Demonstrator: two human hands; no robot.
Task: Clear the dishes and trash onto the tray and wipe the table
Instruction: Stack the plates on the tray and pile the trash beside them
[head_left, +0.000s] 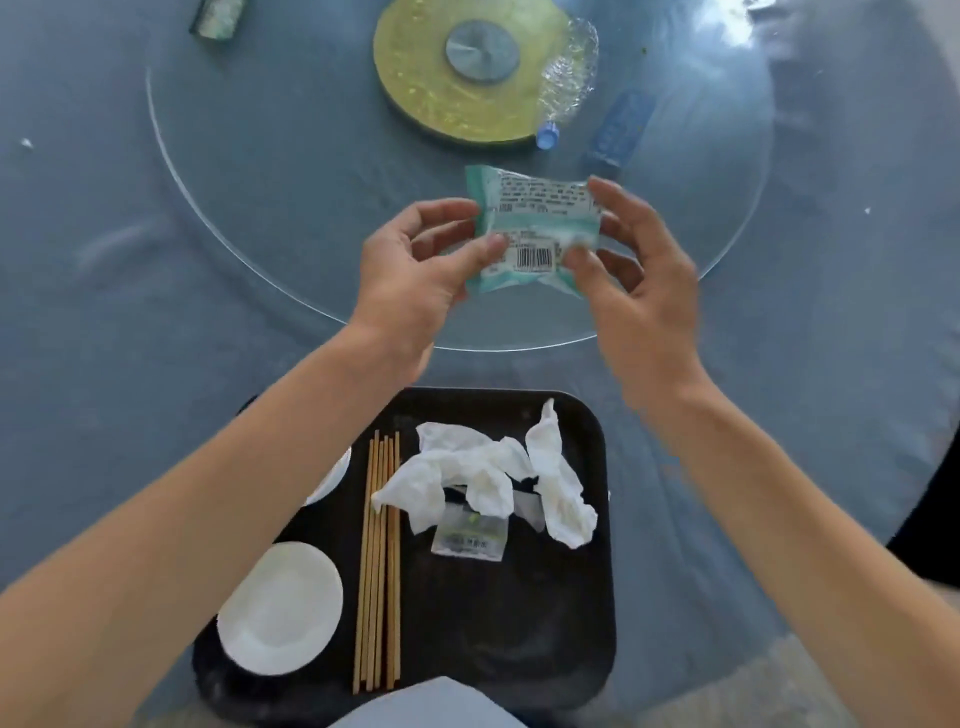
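Blue-grey cloth covers the round table (104, 312), with a glass turntable (270, 270) filling the upper half of the frame.

Head view: a teal-and-white wet-wipe packet (535, 228) is held in the air at frame centre, above the near rim of the glass. The left hand (415, 270) pinches its left edge, thumb on the front face near the barcode; the right hand (639, 280) pinches the right edge, remaining fingers loosely spread. The packet's long axis runs left to right, printed back toward the camera.

Judgement: light, soft film, crinkled and probably slippery; best held at the sealed side edges, as now.

Below, at frame bottom, a black tray (519, 623) carries chopsticks (379, 561), crumpled tissues (483, 478) and a white saucer (280, 608). A crushed plastic bottle (566, 83) lies at upper right, not yet cleared.
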